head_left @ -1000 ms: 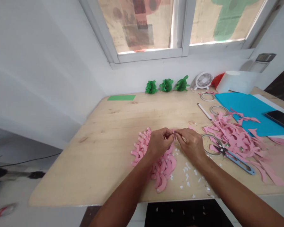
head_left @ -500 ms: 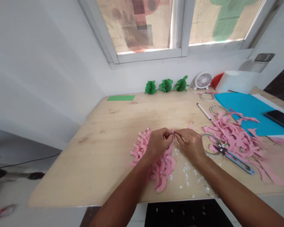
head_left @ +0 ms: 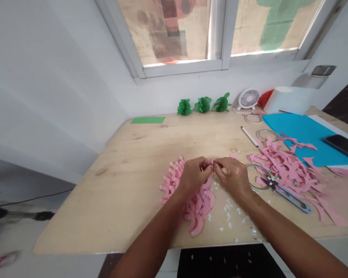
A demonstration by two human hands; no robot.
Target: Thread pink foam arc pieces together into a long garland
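Note:
My left hand (head_left: 197,172) pinches a small pink paper piece (head_left: 212,162) above the table. My right hand (head_left: 232,174) meets it from the other side, thumb and forefinger pressed together at the same piece. Most of that piece is hidden by the fingers. Under and beside my left forearm lie curved pink paper cutouts (head_left: 197,222), overlapping in a pile. Another row of pink cutouts (head_left: 171,180), with small pale bits on their ends, lies left of my wrist. Tiny white scraps (head_left: 228,206) are scattered below my right hand.
Right of my hands are blue-handled scissors (head_left: 292,199), a tape roll (head_left: 256,185) and a heap of pink offcuts (head_left: 290,164). Beyond lie a pen (head_left: 249,136), blue paper (head_left: 298,127), a phone (head_left: 343,148) and a small fan (head_left: 248,99). Green paper turtles (head_left: 203,104) stand along the wall.
Both hands stay in nearly the same place. The right fingers have shifted slightly against the pink paper piece; the things on the table have not moved.

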